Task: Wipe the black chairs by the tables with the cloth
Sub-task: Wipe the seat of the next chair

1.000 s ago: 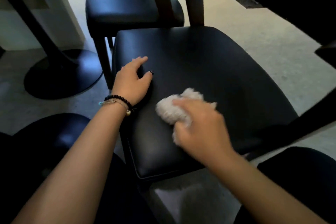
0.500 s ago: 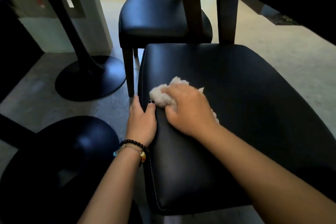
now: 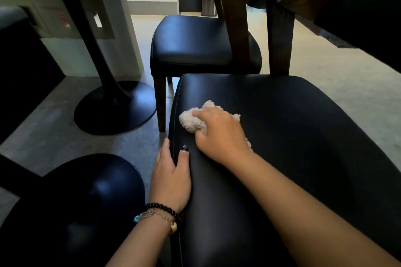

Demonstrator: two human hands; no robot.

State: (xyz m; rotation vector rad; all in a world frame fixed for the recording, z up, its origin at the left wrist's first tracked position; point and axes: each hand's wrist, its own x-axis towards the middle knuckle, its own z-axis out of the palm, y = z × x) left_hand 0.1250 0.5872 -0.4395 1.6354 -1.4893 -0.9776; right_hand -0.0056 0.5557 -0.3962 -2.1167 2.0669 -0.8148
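Right hand (image 3: 219,134) bunches soft, light cloth (image 3: 191,122) on near chair seat (image 3: 303,136), left-front area. Left hand (image 3: 171,178) clasps seat edge w/ thumb on top. Seat looks slick, firm; cloth prob. best gripped wadded.

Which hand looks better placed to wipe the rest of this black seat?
The right hand. It already grips the cloth on the near chair's seat, with bare seat ahead. The left hand holds the seat's left edge and carries no cloth.
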